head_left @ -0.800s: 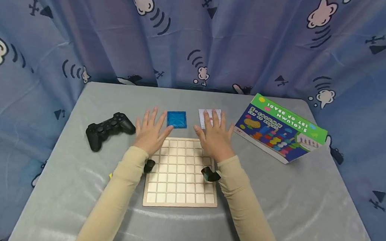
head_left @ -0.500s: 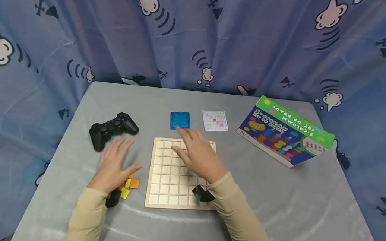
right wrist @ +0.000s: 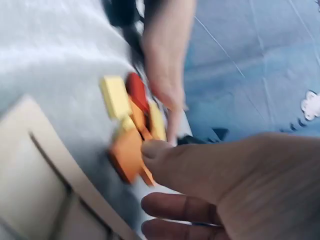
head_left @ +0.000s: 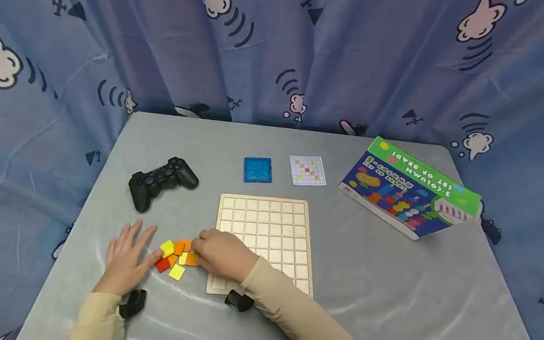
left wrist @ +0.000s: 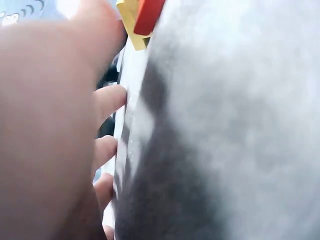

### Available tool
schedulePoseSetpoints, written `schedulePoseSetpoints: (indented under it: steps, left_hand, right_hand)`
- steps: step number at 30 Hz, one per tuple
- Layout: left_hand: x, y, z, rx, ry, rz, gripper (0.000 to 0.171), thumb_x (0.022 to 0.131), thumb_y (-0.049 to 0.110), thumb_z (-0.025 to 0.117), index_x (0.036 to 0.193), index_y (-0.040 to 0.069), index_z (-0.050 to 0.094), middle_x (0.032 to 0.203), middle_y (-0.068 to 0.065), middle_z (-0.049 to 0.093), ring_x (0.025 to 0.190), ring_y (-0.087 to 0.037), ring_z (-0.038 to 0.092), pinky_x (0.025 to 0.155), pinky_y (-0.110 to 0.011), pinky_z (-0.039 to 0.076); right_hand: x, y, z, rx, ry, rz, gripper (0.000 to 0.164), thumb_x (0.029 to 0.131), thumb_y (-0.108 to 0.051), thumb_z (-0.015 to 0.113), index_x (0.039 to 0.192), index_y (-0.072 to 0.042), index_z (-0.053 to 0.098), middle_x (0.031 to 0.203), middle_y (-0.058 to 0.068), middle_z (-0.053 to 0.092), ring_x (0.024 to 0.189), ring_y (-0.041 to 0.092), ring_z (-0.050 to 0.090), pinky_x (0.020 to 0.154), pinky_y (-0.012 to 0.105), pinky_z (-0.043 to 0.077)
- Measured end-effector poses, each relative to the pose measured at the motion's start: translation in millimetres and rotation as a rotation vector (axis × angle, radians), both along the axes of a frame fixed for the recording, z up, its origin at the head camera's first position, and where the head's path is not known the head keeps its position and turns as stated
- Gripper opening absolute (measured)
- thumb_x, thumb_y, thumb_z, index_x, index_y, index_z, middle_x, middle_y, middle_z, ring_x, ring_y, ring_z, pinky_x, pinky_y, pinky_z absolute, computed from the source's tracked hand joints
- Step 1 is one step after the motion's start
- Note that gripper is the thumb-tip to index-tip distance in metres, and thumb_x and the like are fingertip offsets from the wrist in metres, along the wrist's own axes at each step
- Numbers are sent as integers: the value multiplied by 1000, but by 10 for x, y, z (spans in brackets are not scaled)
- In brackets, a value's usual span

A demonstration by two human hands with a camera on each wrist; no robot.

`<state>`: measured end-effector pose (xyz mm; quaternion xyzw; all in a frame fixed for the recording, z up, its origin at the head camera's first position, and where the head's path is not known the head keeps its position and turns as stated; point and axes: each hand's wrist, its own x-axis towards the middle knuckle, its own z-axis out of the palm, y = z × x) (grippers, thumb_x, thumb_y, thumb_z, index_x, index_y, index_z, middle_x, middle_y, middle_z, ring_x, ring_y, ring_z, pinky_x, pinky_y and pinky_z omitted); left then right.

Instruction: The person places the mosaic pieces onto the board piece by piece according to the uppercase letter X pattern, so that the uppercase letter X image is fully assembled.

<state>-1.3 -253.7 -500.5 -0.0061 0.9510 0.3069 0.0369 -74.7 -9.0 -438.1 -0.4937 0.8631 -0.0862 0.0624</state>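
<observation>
A loose cluster of red, orange and yellow square tiles [head_left: 178, 248] lies on the table left of a wooden grid board [head_left: 263, 222]. The left hand [head_left: 125, 265] lies to the left of the cluster with its fingers spread, the thumb at a yellow tile [head_left: 167, 248]. Over the board's left edge, the right hand [head_left: 223, 253] reaches to the cluster's right side. In the right wrist view its thumb is at an orange tile [right wrist: 127, 154]; its fingers [right wrist: 180, 207] lie below, apart from the thumb, with no tile seen gripped between them.
A black game controller [head_left: 162, 181] lies behind the left hand. Beyond the board are a blue square packet [head_left: 258, 170] and a small card with a coloured grid [head_left: 307, 171]. A colourful box [head_left: 408, 190] stands at the back right.
From over the board's far end, both hands have moved left and nearer. The left hand has gone beside the tiles, uncovering them; the right has crossed the board to them.
</observation>
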Motion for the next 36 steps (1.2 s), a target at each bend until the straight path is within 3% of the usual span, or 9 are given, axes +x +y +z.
schedulePoseSetpoints:
  steps: [8, 13, 23, 29, 36]
  left_hand:
    - [23, -37, 36, -40, -70, 43, 70, 94, 50, 53, 151, 19, 28, 157, -24, 7, 144, -46, -5, 102, -74, -7]
    - [74, -73, -47, -39, -18, 44, 69, 93, 48, 56, 152, 24, 27, 159, -20, 7, 145, -42, -4, 102, -72, -9]
    - [50, -55, -103, -94, 55, 62, 68, 92, 48, 57, 149, 22, 32, 157, -21, 16, 145, -43, 3, 102, -71, -5]
    - [64, -33, -77, -93, 61, 66, 68, 92, 47, 57, 149, 21, 32, 157, -21, 16, 144, -43, 2, 102, -72, -4]
    - [73, -30, -59, -104, 58, 64, 68, 92, 48, 57, 149, 20, 33, 156, -22, 16, 144, -44, 4, 102, -72, -4]
  right_hand:
    - [127, -211, -166, 52, 56, -25, 23, 89, -31, 68, 105, -17, 64, 92, -4, 61, 76, 10, 57, 67, 20, 49]
    - [182, -250, -157, 57, 97, -9, 13, 94, -23, 60, 104, -16, 63, 93, -3, 60, 77, 10, 55, 67, 19, 49]
    - [229, -265, -172, 64, 168, -36, 19, 96, -29, 55, 108, -17, 63, 99, -4, 60, 81, 10, 57, 66, 22, 50]
    - [152, -219, -134, 55, 88, -60, 18, 95, -28, 58, 108, -16, 61, 97, -5, 61, 79, 8, 57, 66, 20, 50]
    - [-151, 113, -52, -99, -64, -222, 16, 93, -24, 62, 102, -13, 56, 92, -3, 59, 75, 9, 54, 68, 21, 48]
